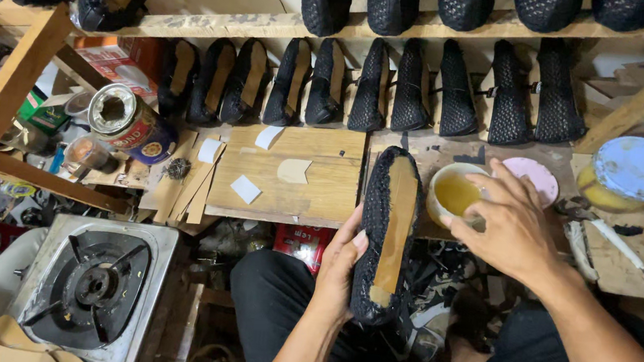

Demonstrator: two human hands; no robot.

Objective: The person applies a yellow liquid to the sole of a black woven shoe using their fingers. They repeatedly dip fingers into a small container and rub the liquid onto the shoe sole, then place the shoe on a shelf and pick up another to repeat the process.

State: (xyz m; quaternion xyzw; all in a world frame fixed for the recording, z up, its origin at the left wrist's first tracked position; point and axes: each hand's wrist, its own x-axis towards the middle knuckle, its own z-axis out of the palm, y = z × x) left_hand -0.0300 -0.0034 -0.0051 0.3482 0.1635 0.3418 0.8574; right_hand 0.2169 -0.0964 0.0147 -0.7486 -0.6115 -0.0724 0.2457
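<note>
We hold a black woven shoe (384, 237) sole-up at the front edge of the counter (297, 186), beside a small cup of yellow glue (455, 195).

Our left hand (340, 268) wraps its grip around the shoe's left side near the heel, thumb on the rim, with the tan insole board facing up and the toe pointing away onto the counter. Our right hand (512, 227) rests its fingers, loosely spread, at the glue cup's right rim; whether they pinch anything we cannot tell. Just behind the cup lies a pink lid (536, 177). Along the counter's back edge stands a row of black shoes (397, 88), with more on the shelf (194, 25) above. A tin can (128, 122) lies near the left end, and a gas burner (96, 285) sits below it.
</note>
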